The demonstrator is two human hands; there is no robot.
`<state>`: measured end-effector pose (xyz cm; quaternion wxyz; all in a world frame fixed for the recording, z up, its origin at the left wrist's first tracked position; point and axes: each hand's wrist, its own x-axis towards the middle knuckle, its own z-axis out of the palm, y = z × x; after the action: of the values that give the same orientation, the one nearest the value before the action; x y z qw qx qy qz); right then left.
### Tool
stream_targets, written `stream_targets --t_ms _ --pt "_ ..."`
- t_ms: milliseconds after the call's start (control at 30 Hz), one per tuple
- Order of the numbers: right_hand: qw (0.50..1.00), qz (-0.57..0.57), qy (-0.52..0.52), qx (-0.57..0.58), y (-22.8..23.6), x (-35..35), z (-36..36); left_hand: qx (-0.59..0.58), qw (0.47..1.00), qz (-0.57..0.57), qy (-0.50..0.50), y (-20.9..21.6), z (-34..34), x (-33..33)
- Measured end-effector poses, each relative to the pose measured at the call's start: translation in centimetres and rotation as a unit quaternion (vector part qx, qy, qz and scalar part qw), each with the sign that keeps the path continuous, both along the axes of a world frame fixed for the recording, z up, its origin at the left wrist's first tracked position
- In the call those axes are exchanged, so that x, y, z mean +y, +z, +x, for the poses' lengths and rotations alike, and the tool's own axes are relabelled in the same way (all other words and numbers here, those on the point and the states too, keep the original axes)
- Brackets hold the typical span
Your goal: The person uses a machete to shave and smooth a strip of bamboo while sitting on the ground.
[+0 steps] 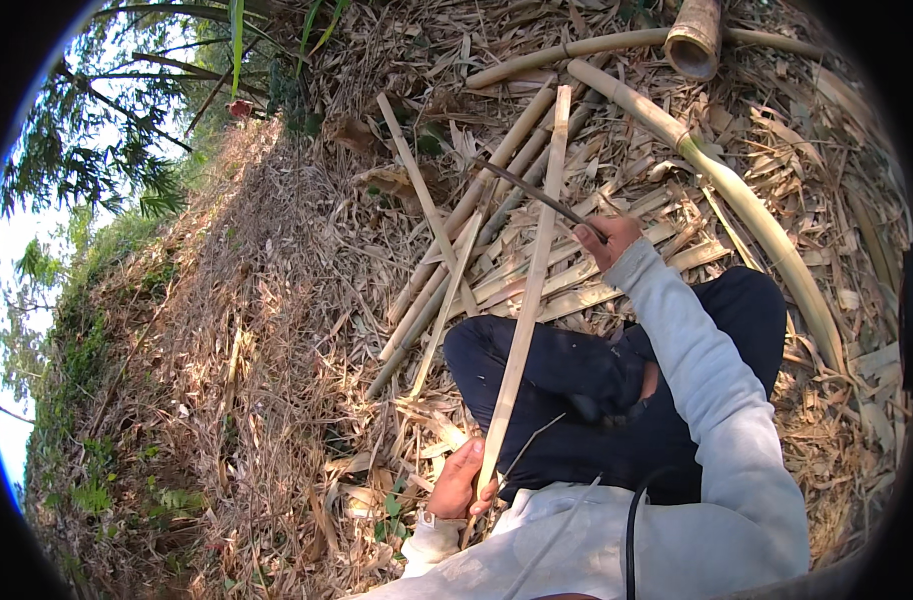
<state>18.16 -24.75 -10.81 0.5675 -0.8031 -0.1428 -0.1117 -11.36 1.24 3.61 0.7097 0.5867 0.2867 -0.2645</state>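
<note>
My left hand (461, 480) grips the lower end of a long, pale split bamboo strip (527, 325) close to my body. The strip slants up and away across my dark trousers (547, 370). In my right hand (609, 240), closed round its handle, is a long knife (532, 189) with a thin dark blade. The blade crosses the strip's upper part; whether its edge touches the strip I cannot tell. Left of the strip, several bamboo poles (497, 180) lie side by side, with a narrower split piece (417, 182) lying across them.
A thick, bent bamboo pole (747, 205) curves along my right side. At the far right lies a hollow bamboo section (694, 45) over another pole (587, 47). Flat split slats (577, 300) lie by my knees. Dry leaves cover the ground; a brushy slope (177, 380) stretches left.
</note>
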Motion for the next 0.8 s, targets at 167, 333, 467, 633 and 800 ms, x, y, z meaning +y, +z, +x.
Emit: stream_targets --t_ms 167,333,467,633,800 --pt "0.986 0.011 0.149 0.073 3.8 4.6 -5.1 -0.011 0.998 0.053 0.016 -1.9 1.8 0.2" --pt "0.970 0.123 0.157 0.139 3.6 7.3 -7.2 -0.021 0.998 0.057 -0.001 -2.5 2.3 0.7" --pt "0.951 0.215 0.118 0.190 2.9 8.2 -8.0 0.006 0.998 0.052 -0.016 -3.1 2.5 0.8" --pt "0.901 0.288 0.165 0.280 6.0 7.8 -9.4 -0.149 0.942 0.255 -0.161 -5.1 4.1 2.3" --pt "0.909 0.280 0.183 0.250 6.6 8.1 -10.7 -0.265 0.924 0.240 -0.137 -4.3 9.0 -0.8"
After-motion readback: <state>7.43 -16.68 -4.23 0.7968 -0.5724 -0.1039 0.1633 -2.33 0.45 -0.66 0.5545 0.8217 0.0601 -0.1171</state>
